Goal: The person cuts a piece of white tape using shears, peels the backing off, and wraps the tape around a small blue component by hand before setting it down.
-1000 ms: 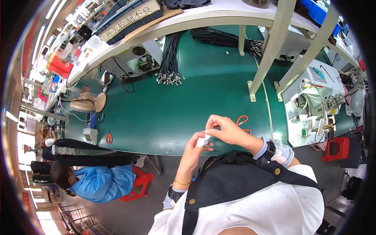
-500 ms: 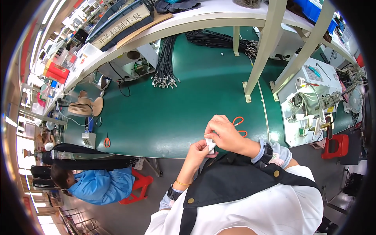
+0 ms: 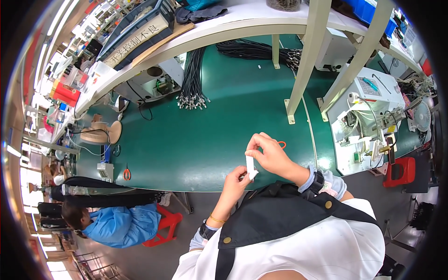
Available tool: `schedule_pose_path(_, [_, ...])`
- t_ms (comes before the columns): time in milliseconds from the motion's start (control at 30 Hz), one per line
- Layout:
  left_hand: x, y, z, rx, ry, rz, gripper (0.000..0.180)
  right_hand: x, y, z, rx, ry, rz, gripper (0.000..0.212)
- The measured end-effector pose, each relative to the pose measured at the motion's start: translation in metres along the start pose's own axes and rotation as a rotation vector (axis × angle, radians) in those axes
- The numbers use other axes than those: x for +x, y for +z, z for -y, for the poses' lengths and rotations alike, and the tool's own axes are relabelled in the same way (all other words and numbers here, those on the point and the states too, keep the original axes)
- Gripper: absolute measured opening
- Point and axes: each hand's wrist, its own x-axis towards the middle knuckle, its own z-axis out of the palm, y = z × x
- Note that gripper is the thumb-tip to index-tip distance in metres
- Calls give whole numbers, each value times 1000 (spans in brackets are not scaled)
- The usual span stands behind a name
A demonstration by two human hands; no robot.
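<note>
Near the front edge of the green table, a white strip (image 3: 250, 164) stretches upright between my two hands. My left hand (image 3: 233, 184) pinches its lower end, where a small white bunched piece shows at the fingertips. The upper end is gripped between the thumb and fingers of my right hand (image 3: 271, 156). Whether the strip is tape, paper or cloth I cannot make out. Just behind my right hand, an orange loop handle (image 3: 282, 144) of a tool peeks out; the hand hides most of it.
Bundles of black cables (image 3: 192, 81) lie toward the back of the green table (image 3: 219, 126). Orange-handled snips (image 3: 127, 173) and a beige fan (image 3: 100, 132) are at left. A white machine (image 3: 368, 107) stands at right, beyond shelf posts (image 3: 305, 65). A person in blue (image 3: 123, 224) sits at left.
My right hand has risen slightly from my left, and a longer length of the white strip now shows between them. One of the orange handles has become hidden behind my right hand.
</note>
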Motion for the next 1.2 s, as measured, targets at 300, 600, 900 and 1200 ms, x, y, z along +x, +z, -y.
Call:
schedule_pose_path(300, [9,2,5,13,-73,125,17,-2,-7,-12,42,105,-10,10])
schedule_pose_path(600, [4,13,-12,-263,-118,169,22,-4,-14,-24,70,197,41,11])
schedule_pose_path(900, [6,10,2,-122,-220,241,20,-4,-16,-22,95,202,1,12])
schedule_pose_path(1200, [4,14,-16,-304,-176,261,38,-3,-17,-38,136,208,43,12])
